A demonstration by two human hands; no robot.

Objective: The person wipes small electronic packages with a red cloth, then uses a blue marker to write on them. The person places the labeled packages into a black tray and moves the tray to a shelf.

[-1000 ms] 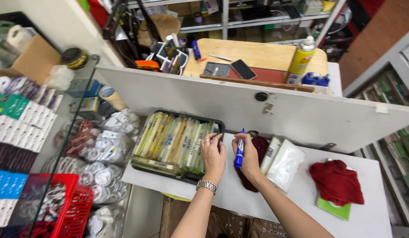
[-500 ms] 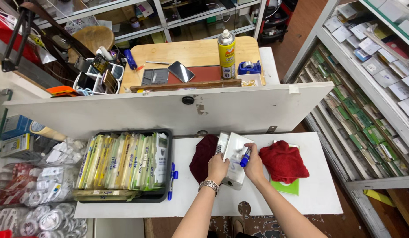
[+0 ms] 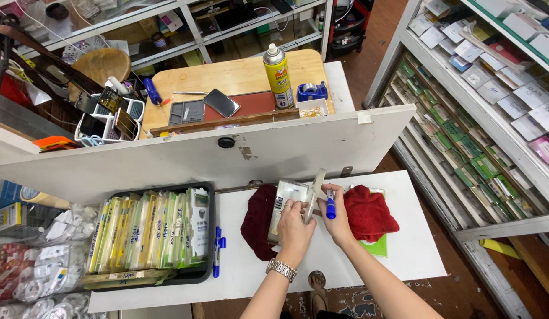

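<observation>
My left hand (image 3: pixel 294 227) grips a clear plastic packet (image 3: pixel 286 204) and lifts it above the white table (image 3: pixel 404 260). My right hand (image 3: pixel 335 217) holds a blue marker (image 3: pixel 330 203) upright and also pinches a thin packet (image 3: pixel 314 190) that stands on edge between the two hands. Under the hands lies a dark red cloth (image 3: pixel 255 220). A brighter red cloth (image 3: pixel 367 211) lies just right of my right hand, on a green sheet (image 3: pixel 378 247).
A black tray (image 3: pixel 206 267) of several packets in rows sits at the left, with a second blue marker (image 3: pixel 217 250) beside it. A white board (image 3: pixel 168 158) stands behind the table. Behind it, a wooden desk (image 3: pixel 239 74) carries a spray can (image 3: pixel 277 70), phone (image 3: pixel 221 103) and tape dispenser (image 3: pixel 310 91). Shelves (image 3: pixel 493 118) line the right.
My hands moved from the black tray to the packets right of it and lifted them off the dark cloth. The view swung right. A second blue marker now lies beside the tray.
</observation>
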